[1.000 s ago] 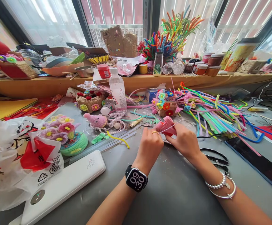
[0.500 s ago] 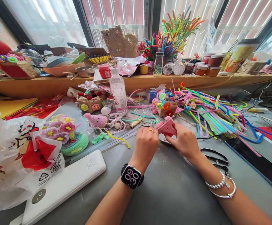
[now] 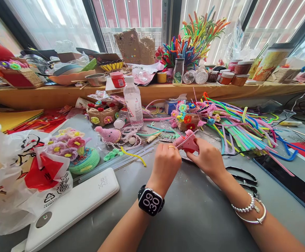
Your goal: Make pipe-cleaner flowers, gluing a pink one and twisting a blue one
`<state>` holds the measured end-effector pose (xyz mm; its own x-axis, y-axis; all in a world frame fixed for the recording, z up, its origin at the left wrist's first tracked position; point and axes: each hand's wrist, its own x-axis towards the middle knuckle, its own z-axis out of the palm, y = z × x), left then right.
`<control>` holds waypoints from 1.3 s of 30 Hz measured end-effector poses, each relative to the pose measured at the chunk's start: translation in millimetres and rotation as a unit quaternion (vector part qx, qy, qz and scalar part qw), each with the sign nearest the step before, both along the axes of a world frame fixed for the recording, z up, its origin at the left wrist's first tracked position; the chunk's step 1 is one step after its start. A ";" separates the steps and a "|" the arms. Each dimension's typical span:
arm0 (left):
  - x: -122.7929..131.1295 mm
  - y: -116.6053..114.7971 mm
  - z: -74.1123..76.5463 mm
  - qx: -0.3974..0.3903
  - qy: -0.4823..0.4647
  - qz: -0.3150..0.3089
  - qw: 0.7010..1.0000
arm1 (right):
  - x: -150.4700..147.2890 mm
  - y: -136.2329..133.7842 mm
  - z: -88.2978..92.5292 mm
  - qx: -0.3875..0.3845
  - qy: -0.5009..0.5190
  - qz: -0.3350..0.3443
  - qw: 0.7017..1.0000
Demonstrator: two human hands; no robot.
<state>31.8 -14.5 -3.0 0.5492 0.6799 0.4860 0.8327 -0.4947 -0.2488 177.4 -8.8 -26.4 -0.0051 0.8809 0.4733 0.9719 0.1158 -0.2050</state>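
Head view shows your right hand wrapped around a pink glue gun, gripping its body firmly, with a thin clear glue stick poking out at the back toward the upper right. Your left hand is curled into a loose fist right at the gun's nozzle end, fingers pinched together; whether they hold some small piece you cannot tell, since the knuckles hide it. By the look of it, you are at the gluing step, and the next move calls for a steady nozzle and fingertips kept off hot glue. Both hands sit over the grey table, just in front of a small flower basket. Loose pipe cleaners fan out to the right, near your right wrist, and black scissors lie just beside that forearm. Spare glue sticks and a white power bank rest to the left, apart from your hands.
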 end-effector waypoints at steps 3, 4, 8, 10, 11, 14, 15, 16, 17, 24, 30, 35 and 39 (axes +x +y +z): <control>4.7 -0.7 1.3 -0.017 0.022 -0.005 1.000 | 0.3 -0.5 -1.0 0.018 -0.013 0.015 1.000; 6.0 -1.0 2.0 -0.020 0.029 -0.007 0.999 | 0.3 -0.7 -1.1 0.022 -0.014 0.019 0.999; 9.9 -2.4 4.6 -0.031 0.053 -0.012 0.998 | -0.9 -1.3 0.1 0.019 -0.015 0.015 1.000; 10.7 -2.7 5.7 -0.038 0.059 -0.016 0.997 | -1.2 -1.6 0.8 0.012 -0.015 0.010 1.000; 10.6 -2.5 6.3 -0.043 0.059 -0.019 0.997 | -1.2 -1.7 1.1 0.010 -0.015 0.008 1.000; 8.3 -0.6 7.9 -0.057 0.046 -0.025 0.997 | -0.6 -2.0 1.2 0.006 -0.013 0.009 1.000; 7.0 0.3 8.3 -0.060 0.039 -0.027 0.997 | -0.3 -2.0 1.0 0.004 -0.012 0.008 1.000; 5.6 1.1 8.5 -0.063 0.033 -0.026 0.997 | -0.1 -1.9 0.9 0.003 -0.012 0.007 1.000; 4.2 2.0 8.5 -0.065 0.027 -0.026 0.997 | 0.0 -1.7 0.7 0.000 -0.013 0.006 1.000; -14.2 7.3 7.8 -0.067 -0.085 -0.021 0.994 | 3.6 1.4 1.2 -0.011 0.010 0.009 1.000; -49.5 20.3 16.9 -0.124 -0.534 0.018 0.836 | 8.7 4.2 4.4 -0.011 0.067 0.014 0.998; -62.4 32.0 19.9 -0.279 -0.751 0.029 0.597 | 12.2 5.7 11.2 -0.033 0.155 -0.001 0.987; -58.7 31.8 23.5 -0.346 -0.833 0.014 0.432 | 16.6 7.3 16.7 -0.079 0.215 -0.025 0.973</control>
<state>-26.9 17.3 20.6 -0.1844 0.9737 -0.1340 -0.4198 0.0452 0.9065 194.0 -1.5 -9.7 0.2073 0.9369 0.2816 0.7965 0.0054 -0.6046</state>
